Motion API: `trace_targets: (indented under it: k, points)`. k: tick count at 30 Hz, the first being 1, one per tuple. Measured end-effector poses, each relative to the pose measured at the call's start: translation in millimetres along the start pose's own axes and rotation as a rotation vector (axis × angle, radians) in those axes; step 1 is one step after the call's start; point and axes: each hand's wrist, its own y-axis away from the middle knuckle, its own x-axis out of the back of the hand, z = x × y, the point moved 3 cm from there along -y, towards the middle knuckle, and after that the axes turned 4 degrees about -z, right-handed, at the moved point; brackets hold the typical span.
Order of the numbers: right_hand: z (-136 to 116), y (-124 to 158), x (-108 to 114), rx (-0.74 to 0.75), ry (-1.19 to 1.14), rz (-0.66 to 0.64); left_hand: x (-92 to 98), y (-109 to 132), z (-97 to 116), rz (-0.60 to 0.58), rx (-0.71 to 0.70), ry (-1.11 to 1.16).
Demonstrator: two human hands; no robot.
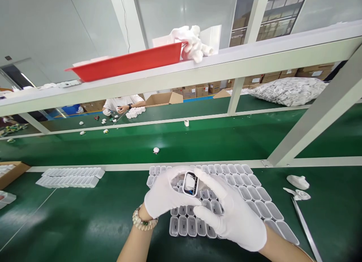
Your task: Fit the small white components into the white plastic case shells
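Note:
A small white plastic case (190, 184) with rounded corners is held up between my two white-gloved hands, its open side toward me. Inside it are a white block, dark parts and a bit of blue. My left hand (172, 192) grips the case from the left, with its thumb along the lower edge. The fingertips of my right hand (226, 205) press on its upper right edge, while the right thumb is bent below it. Under both hands, rows of translucent white plastic cases (192, 227) stand on the green table, partly covered by the hands.
More white cases (70, 178) lie at left, near a cardboard box (11, 173). Tweezers (307, 228) and crumpled white pieces (298, 182) lie at right. A green conveyor (215, 141) carries small parts beyond. Overhead, a shelf holds a red tray (130, 63). A co-worker (124, 103) sits opposite.

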Motion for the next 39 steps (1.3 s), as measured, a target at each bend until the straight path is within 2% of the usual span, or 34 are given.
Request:
trace_targets:
  k: [6, 12, 16, 22, 29, 34, 39]
  points:
    - [-1.1, -2.9, 0.3, -0.007, 0.087, 0.007, -0.9, -1.5, 0.7, -0.009, 0.046, -0.018]
    - [5.0, -1.7, -4.2, -0.031, 0.117, 0.032, -12.1, -3.4, 1.9, 0.01, -0.039, -0.209]
    - [7.5, 0.4, -2.8, -0.041, 0.139, 0.057, -17.3, -3.8, -5.8, -0.025, -0.101, -0.126]
    - [5.9, 2.2, -2.4, -0.018, 0.19, 0.112, -14.2, -5.4, -11.7, -0.123, -0.155, -0.024]
    - [4.3, 4.8, -3.7, -0.04, 0.198, 0.118, -13.9, -5.3, -12.0, -0.174, -0.136, 0.018]
    - [6.7, 2.9, -2.8, -0.044, 0.19, 0.118, -16.5, -8.2, -14.4, -0.217, -0.061, 0.012]
    - [15.8, 7.3, -4.4, -0.185, 0.164, 0.056, -19.3, -9.0, -18.7, -0.229, -0.058, 0.008]
